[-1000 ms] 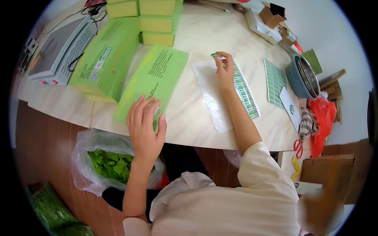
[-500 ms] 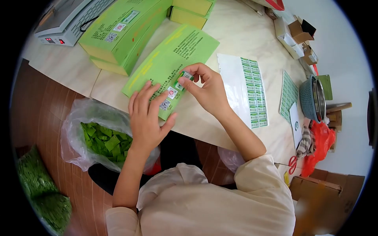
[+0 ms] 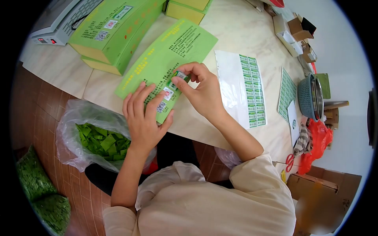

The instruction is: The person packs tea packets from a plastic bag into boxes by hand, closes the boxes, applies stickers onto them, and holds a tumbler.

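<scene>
A: Left hand point(image 3: 140, 116)?
B: Fingers spread on the carton point(image 3: 161, 65), lower end, centre of frame. Carton axis: lower left to upper right.
A: Label point(image 3: 180, 74)?
B: Near the carton's right edge, roughly parallel to it, pinched by the right hand point(image 3: 182, 77), the nearer one. Contact with carton: cannot tell. Sheet point(image 3: 256, 98): right of centre.

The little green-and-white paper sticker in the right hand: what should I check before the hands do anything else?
1. Little green-and-white paper sticker pinched in the right hand: ok.
2. Left hand resting on the long green printed cardboard piece: ok.
3. Sticker pressed down flat: cannot tell; the right hand covers part of it.
4. White square with a red mark left uncovered: ok.
5. Small green stickers left on the white backing sheet: ok.
</scene>
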Demonstrator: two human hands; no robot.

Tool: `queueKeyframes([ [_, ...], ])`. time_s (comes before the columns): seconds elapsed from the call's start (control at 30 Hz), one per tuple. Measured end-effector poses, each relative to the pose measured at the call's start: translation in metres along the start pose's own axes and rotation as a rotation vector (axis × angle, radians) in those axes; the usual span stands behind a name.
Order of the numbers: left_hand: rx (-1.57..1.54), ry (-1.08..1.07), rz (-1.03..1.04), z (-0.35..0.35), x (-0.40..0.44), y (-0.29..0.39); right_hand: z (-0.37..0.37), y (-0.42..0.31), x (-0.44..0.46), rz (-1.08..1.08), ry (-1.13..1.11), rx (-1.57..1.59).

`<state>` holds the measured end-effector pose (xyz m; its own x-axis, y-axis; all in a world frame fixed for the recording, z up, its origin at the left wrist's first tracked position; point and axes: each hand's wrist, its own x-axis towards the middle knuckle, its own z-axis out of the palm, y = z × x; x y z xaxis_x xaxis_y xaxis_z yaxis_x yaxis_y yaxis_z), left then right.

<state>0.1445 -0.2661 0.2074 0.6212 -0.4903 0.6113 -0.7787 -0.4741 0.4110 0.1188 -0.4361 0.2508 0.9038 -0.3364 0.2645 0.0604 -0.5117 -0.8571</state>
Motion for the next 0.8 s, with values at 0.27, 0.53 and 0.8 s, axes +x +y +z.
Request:
queueKeyframes([
  [0.27, -0.002, 0.009, 0.010, 0.0003, 0.0009, 0.0007, -0.0026, -0.0033, 0.0020, 0.011, -0.022, -0.009],
  [0.53, 0.007, 0.014, 0.004, 0.0005, 0.0007, 0.0013, -0.0020, -0.0037, 0.0014, 0.003, -0.011, -0.013],
  [0.8, 0.016, 0.009, -0.006, -0.0005, 0.0012, 0.0019, -0.0001, -0.0032, -0.0008, -0.043, 0.003, -0.064],
])
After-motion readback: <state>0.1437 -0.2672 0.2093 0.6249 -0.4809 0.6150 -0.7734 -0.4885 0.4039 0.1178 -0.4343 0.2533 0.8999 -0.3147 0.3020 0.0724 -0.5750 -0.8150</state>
